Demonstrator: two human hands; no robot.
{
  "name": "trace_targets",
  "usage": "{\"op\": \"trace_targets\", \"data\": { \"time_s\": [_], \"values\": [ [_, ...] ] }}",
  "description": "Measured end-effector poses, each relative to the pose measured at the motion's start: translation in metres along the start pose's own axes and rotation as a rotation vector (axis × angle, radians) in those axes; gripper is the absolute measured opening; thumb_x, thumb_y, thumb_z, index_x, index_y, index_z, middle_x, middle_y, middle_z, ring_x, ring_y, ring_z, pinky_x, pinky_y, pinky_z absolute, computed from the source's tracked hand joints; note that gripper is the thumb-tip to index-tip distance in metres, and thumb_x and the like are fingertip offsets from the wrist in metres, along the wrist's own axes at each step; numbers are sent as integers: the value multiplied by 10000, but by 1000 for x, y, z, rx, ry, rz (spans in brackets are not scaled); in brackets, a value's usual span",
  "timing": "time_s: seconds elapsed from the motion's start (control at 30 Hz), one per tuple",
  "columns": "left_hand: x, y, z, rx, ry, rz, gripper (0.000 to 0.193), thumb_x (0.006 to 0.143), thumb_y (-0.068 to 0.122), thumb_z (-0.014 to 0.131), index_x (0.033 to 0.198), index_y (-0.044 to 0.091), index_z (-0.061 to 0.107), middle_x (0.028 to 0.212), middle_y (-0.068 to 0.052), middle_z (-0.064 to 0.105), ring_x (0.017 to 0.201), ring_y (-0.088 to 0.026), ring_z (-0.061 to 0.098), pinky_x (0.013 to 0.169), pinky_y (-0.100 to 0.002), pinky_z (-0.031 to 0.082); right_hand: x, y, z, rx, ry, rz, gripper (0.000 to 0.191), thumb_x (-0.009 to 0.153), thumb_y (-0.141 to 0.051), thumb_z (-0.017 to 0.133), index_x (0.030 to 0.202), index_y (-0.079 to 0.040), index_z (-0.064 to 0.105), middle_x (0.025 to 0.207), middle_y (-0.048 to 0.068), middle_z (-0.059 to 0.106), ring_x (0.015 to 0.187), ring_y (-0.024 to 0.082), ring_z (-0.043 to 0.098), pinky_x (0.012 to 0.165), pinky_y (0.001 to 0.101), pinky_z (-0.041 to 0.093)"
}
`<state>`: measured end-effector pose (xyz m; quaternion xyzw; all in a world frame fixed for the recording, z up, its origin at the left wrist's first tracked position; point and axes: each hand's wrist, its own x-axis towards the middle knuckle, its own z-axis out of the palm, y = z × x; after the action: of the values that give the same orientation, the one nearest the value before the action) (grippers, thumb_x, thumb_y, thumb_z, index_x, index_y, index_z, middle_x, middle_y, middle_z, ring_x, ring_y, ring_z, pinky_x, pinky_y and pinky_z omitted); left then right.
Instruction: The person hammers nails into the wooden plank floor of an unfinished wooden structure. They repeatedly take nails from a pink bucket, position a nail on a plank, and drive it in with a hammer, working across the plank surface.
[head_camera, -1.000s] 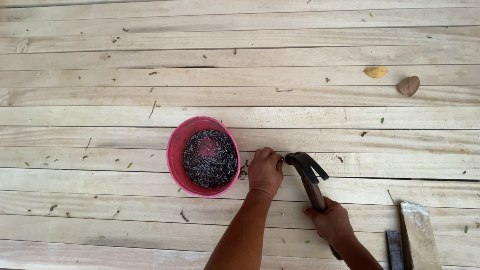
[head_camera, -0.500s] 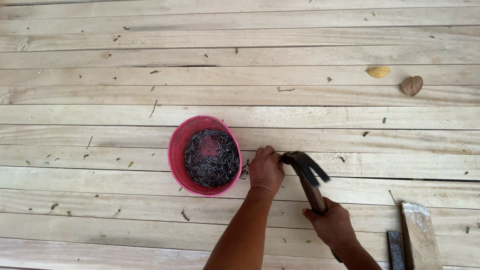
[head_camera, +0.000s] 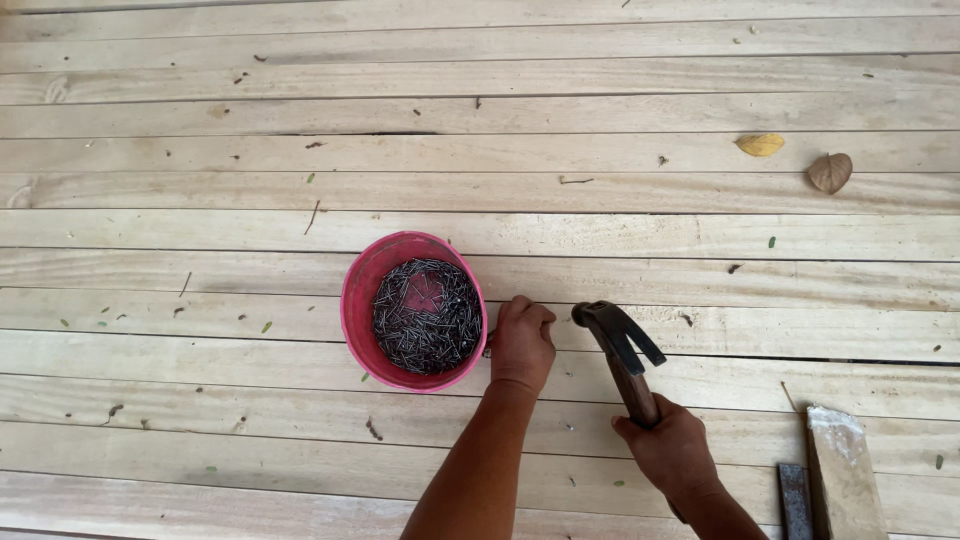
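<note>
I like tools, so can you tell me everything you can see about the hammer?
The hammer is a claw hammer with a dark metal head and a brownish handle that looks like wood. Its head is up near the left hand, striking face pointing left, the forked claw pointing right. The handle slants down to the right hand, which grips its lower end. Whether the head touches the planks cannot be told. The pink bowl of nails sits to its left, apart from it.

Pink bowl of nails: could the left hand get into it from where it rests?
Probably yes. The left hand rests on the boards right beside the pink bowl, which stands open-topped with nothing between them.
</note>
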<state>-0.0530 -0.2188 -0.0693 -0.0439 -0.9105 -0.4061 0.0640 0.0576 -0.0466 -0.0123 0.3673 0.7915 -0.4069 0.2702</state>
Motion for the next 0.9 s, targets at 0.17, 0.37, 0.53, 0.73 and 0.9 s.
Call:
{"op": "trace_targets", "data": {
  "time_s": [0.17,0.37,0.53,0.73,0.9],
  "values": [
    [3,-3,10,31,2,-38,113,794,-33,688,827,66,733,960,-87,630,1011,-314,594,893,-402,531,8,11,3,114,16,-149,319,874,-281,795,1034,-9,742,720,137,677,660,230,601,663,444,548],
    [4,-6,11,41,4,-28,125,787,-41,680,818,66,738,962,-88,635,1028,-310,597,908,-401,531,11,0,0,-219,-17,-73,305,879,-313,768,1089,-94,736,731,101,736,661,204,704,700,389,569],
    [5,-7,14,18,-16,-44,133,790,-43,677,821,66,747,982,-89,637,1049,-309,594,914,-396,532,1,-2,1,-106,74,-131,317,868,-307,770,1053,-50,758,714,129,734,658,242,690,698,425,576],
    [5,-9,13,31,-38,-61,138,791,-44,679,831,64,754,998,-87,636,1064,-307,592,936,-395,527,7,-4,2,-209,6,-89,294,871,-263,752,1101,-82,730,733,127,754,659,226,730,704,399,589],
    [6,-8,14,30,-24,-46,143,776,-47,682,825,65,756,993,-89,638,1058,-311,593,932,-391,533,8,-1,2,-78,72,-149,309,861,-289,769,1067,-64,725,768,151,756,690,264,704,706,424,588]
  ]
}}
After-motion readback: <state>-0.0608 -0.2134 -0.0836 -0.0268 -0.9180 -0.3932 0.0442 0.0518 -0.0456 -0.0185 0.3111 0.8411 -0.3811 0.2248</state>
